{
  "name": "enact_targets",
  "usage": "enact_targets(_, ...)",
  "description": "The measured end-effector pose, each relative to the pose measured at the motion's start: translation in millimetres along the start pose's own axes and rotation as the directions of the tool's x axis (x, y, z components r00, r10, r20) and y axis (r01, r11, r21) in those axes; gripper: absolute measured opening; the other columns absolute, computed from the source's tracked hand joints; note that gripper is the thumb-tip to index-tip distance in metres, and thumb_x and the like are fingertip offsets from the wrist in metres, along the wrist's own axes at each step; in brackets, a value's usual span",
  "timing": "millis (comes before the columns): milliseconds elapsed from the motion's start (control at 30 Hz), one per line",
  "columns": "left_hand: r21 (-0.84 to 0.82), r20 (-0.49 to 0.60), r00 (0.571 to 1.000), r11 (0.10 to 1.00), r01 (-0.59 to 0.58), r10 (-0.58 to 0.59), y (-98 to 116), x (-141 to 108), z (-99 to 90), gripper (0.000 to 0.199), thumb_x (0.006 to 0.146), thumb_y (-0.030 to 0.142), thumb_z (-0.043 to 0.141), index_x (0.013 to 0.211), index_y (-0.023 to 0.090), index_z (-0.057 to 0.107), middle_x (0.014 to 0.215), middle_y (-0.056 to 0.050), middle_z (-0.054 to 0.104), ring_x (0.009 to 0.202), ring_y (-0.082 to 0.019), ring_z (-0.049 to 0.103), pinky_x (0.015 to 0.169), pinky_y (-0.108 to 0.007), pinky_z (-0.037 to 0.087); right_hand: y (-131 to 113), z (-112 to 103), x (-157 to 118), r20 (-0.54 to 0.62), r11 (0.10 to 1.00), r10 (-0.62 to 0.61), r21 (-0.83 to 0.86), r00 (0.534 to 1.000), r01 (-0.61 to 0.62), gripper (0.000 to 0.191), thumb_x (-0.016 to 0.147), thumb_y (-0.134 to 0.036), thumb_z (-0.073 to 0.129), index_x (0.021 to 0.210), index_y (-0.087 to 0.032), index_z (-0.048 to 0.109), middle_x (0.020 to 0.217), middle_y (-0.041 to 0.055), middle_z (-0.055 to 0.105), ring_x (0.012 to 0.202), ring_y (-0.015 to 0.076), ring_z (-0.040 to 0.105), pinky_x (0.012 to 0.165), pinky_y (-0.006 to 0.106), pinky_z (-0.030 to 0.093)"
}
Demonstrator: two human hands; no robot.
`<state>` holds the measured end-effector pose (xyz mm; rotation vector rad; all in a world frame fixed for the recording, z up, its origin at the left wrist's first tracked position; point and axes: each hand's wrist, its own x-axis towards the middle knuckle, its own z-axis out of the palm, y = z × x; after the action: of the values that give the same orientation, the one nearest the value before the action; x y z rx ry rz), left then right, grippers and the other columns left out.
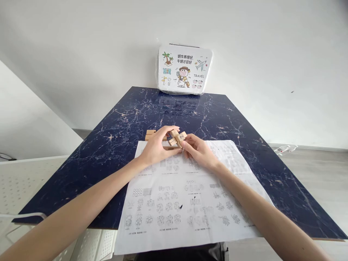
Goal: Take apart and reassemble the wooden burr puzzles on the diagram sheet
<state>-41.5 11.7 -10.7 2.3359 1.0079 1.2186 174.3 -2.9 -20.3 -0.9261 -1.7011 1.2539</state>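
Note:
A small wooden interlocking puzzle (pixel 178 138) of crossed, notched sticks is held over the far edge of a printed sheet. One stick's face bears a dark "2". My left hand (pixel 155 148) curls around the puzzle from the left, fingers above it and thumb below. From the right, my right hand (pixel 199 150) grips it with thumb and fingers. Some loose wooden pieces (pixel 150 133) lie on the table just behind my left hand, which partly hides them. Beneath both hands spreads the creased white instruction sheet (pixel 168 195), covered with small diagrams.
The dark blue marbled table (pixel 119 125) narrows toward the wall. A white cartoon-printed case (pixel 168 85) in clear wrapping leans there. White perforated furniture (pixel 16 185) stands at the left, with a pale cable (pixel 29 215) by the table's near-left corner. Clear plastic (pixel 285 149) lies beyond the right edge.

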Motion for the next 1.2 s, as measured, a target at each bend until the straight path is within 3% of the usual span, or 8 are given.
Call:
enact_targets(200,-0.075,0.071,0.997,0.997,0.024,-0.019,1.4,0.1,-0.8,0.071,0.084,0.039,0.087,0.145,0.032,0.051,0.148,-0.008,0.061,0.134,-0.03,0.061,0.112,-0.047,0.053,2.5,-3.0,2.3,-0.045,0.995,0.031,0.101,0.998,-0.026,0.039,0.093,-0.056,0.074,0.112,-0.024,0.064,0.099,0.0048,0.073,0.069,0.0147,0.062,0.058,0.031,0.048)
enact_targets(400,-0.226,0.201,0.949,0.932,0.285,-0.241,4.9,-0.8,-4.5,0.064,0.098,0.052,0.068,0.153,0.033,0.043,0.153,-0.01,0.058,0.14,-0.031,0.058,0.113,-0.05,0.052,8.3,-2.7,3.3,-0.079,0.996,-0.022,0.089,0.997,0.029,0.04,0.093,-0.054,0.075,0.117,-0.025,0.063,0.104,0.0063,0.075,0.073,0.0157,0.063,0.063,0.033,0.053)
enact_targets(533,-0.243,0.282,0.909,0.894,0.376,-0.306,7.5,0.5,-6.3,0.058,0.096,0.057,0.069,0.146,0.031,0.054,0.143,-0.009,0.065,0.129,-0.032,0.066,0.1,-0.047,0.06,8.4,-2.0,2.5,-0.068,0.999,-0.027,0.034,0.997,0.03,0.042,0.092,-0.055,0.075,0.117,-0.025,0.061,0.105,0.007,0.075,0.071,0.0161,0.064,0.061,0.034,0.052)
enact_targets(633,-0.214,0.239,0.923,0.911,0.352,-0.3,10.8,2.0,-6.9,0.055,0.095,0.056,0.07,0.142,0.031,0.057,0.142,-0.008,0.066,0.128,-0.031,0.066,0.099,-0.046,0.06,5.9,-1.9,2.0,-0.064,1.0,-0.009,0.027,0.998,0.01,0.04,0.094,-0.055,0.074,0.115,-0.024,0.06,0.105,0.0065,0.073,0.067,0.0147,0.062,0.056,0.031,0.048)
enact_targets(800,-0.204,0.189,0.958,0.946,0.253,-0.216,11.9,1.5,-5.9,0.057,0.093,0.051,0.075,0.142,0.032,0.054,0.144,-0.007,0.065,0.13,-0.03,0.064,0.109,-0.05,0.053,1.9,-1.4,1.6,0.075,0.999,0.025,-0.049,0.997,-0.021,0.029,0.1,-0.051,0.064,0.107,-0.023,0.065,0.076,0.0005,0.065,0.061,0.0147,0.054,0.054,0.031,0.042)
enact_targets(967,-0.17,0.156,0.976,0.969,0.177,-0.151,11.4,-1.4,-2.2,0.059,0.088,0.048,0.081,0.138,0.032,0.055,0.145,-0.006,0.065,0.13,-0.029,0.064,0.112,-0.048,0.05,8.0,1.1,0.6,-0.084,0.961,-0.071,-0.272,0.994,0.046,0.009,0.095,-0.031,0.064,0.096,-0.023,0.061,0.076,-0.0007,0.065,0.063,0.0151,0.056,0.059,0.031,0.042)
enact_targets(1067,-0.153,0.15,0.979,0.976,0.157,-0.134,12.9,-2.1,-0.6,0.06,0.086,0.049,0.083,0.136,0.031,0.056,0.145,-0.006,0.065,0.131,-0.029,0.063,0.111,-0.047,0.051,10.6,3.6,-0.9,-0.184,0.922,-0.145,-0.382,0.972,0.065,0.011,0.09,-0.025,0.064,0.087,-0.024,0.054,0.072,-0.0019,0.062,0.061,0.0146,0.053,0.058,0.03,0.04)
enact_targets(1200,-0.153,0.13,0.983,0.977,0.15,-0.13,14.4,-1.8,-1.0,0.059,0.085,0.049,0.083,0.135,0.031,0.057,0.145,-0.007,0.065,0.132,-0.03,0.063,0.112,-0.048,0.051,8.6,4.8,-1.7,-0.198,0.935,-0.138,-0.349,0.97,0.062,0.011,0.09,-0.026,0.065,0.09,-0.025,0.055,0.074,-0.0013,0.062,0.06,0.0148,0.052,0.058,0.031,0.04)
